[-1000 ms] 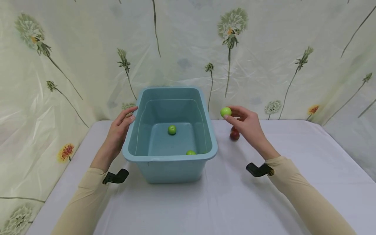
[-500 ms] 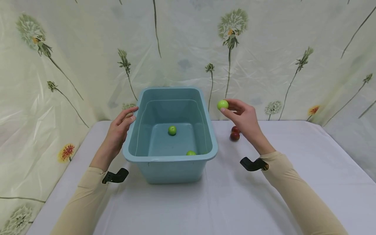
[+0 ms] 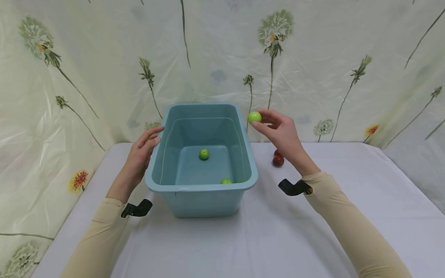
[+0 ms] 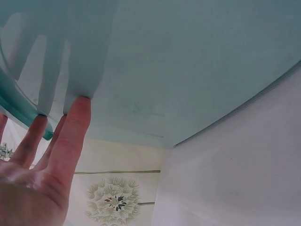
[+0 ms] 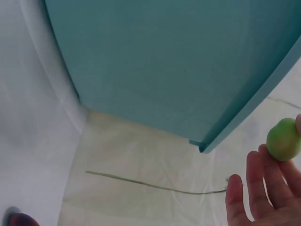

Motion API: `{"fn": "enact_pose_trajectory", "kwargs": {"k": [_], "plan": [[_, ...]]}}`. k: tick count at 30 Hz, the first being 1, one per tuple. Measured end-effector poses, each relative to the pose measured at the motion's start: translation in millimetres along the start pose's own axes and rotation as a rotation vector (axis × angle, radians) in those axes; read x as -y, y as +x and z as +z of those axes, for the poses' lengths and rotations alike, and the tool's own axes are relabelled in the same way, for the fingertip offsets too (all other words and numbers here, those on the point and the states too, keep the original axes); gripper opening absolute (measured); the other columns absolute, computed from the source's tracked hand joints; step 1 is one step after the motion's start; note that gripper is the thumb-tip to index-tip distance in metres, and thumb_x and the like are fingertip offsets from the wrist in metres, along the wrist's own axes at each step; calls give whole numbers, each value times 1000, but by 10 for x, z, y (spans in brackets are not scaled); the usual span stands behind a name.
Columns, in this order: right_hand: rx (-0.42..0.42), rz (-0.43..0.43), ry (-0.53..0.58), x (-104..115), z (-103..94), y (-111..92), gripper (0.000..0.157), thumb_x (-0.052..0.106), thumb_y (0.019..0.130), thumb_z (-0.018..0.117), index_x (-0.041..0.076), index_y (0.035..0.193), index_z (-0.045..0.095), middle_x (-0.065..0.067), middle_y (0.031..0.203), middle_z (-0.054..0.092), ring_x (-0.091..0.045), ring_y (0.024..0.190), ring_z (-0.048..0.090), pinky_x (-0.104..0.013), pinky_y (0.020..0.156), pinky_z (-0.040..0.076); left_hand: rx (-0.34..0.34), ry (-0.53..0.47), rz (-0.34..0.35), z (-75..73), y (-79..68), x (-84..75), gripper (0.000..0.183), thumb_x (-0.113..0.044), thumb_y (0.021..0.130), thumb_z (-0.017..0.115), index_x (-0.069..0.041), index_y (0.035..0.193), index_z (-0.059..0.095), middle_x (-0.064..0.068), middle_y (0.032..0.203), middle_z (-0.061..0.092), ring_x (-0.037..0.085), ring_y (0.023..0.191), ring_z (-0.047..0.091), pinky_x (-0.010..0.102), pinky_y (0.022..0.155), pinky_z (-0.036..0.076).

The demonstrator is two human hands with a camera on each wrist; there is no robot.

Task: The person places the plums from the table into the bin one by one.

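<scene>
In the head view, my right hand (image 3: 278,129) pinches a small round green fruit (image 3: 255,117) between thumb and fingertips. It is raised just to the right of the blue plastic tub's rim (image 3: 247,150). The right wrist view shows the same green fruit (image 5: 283,140) at the fingertips, beside the tub's outer wall (image 5: 155,61). My left hand (image 3: 139,156) is at the tub's left side, fingers extended. Its fingertips touch the outer wall (image 4: 155,89) in the left wrist view. Inside the tub lie a green fruit (image 3: 204,154) and another green fruit (image 3: 226,180), partly hidden by the near rim.
Two dark red fruits, one nearer (image 3: 278,161) and one behind (image 3: 277,153), lie on the white tablecloth (image 3: 347,173) below my right hand. A dandelion-patterned sheet (image 3: 215,54) rises behind the table and along both sides.
My right hand has lifted the green fruit and carried it up and left, closer to the tub's right rim. The left hand, the tub and the fruits in it have stayed put.
</scene>
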State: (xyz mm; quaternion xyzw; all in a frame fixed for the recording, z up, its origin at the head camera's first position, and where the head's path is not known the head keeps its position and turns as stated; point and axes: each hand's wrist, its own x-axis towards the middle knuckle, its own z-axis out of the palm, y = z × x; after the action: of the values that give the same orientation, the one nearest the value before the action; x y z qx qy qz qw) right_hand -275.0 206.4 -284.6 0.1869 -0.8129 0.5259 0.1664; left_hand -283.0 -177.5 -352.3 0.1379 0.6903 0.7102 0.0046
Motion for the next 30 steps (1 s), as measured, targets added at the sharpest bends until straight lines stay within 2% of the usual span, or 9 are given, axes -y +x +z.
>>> {"fn": "enact_pose_trajectory", "kwargs": {"k": [8,18,23,28,30], "plan": [[34,-22,23,206,64,50,36,11,94,67,0,127,62,-13,114,66,-19,103,61,-27,86,50,-1,-8,-5,5,-13,1,43,-35,102,53,-23,143,49,9,139,40,26,112,55,30,78,53],[111,-55,-26,346,118,146,38,11,94,68,2,130,61,-13,117,66,-20,104,60,-29,85,49,0,-5,9,0,-19,-14,42,-36,103,52,-22,143,49,9,138,44,24,108,57,30,76,53],[161,-99,-46,333,185,197,37,11,93,68,2,128,62,-12,115,65,-20,101,59,-33,86,48,1,-24,7,-3,-13,-11,42,-35,103,53,-21,142,50,10,135,45,26,108,57,29,75,54],[207,-107,-81,419,255,205,36,10,94,68,1,128,61,-11,116,65,-18,101,59,-36,87,47,1,-26,8,3,-5,6,41,-35,103,52,-22,141,50,9,134,46,31,111,55,30,75,54],[223,-114,-91,389,286,239,36,11,94,68,2,127,62,-10,115,65,-18,101,59,-37,87,47,0,-24,8,7,-1,9,41,-35,103,52,-22,141,50,9,135,46,31,113,54,30,76,53]]}}
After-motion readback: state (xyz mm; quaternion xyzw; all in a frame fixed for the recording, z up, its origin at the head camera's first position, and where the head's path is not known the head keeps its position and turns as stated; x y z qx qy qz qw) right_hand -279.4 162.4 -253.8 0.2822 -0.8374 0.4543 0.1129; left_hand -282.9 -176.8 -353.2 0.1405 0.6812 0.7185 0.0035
